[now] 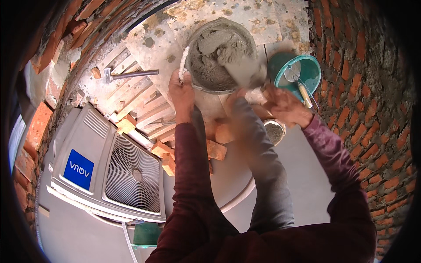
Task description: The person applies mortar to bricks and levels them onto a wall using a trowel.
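Observation:
A round tub of wet grey mortar (210, 72) stands on a stained board surface ahead of me. My left hand (181, 94) is closed around the white rope handle (183, 62) at the tub's left side. On the right, my right hand (287, 105) grips a trowel (244, 72), whose blade is smeared by motion over the tub's right part. A heap of mortar lies just beyond the blade. To the right of the tub, a green bucket (311, 65) leans with a wooden-handled tool (303, 93) in it.
A hammer (131, 75) lies on wooden slats (136, 101) at the left. Several orange bricks (216, 150) sit near my legs, beside a small pail (275, 131). An air-conditioner outdoor unit (105, 166) stands at the lower left. A rough brick wall (364, 109) rises at the right.

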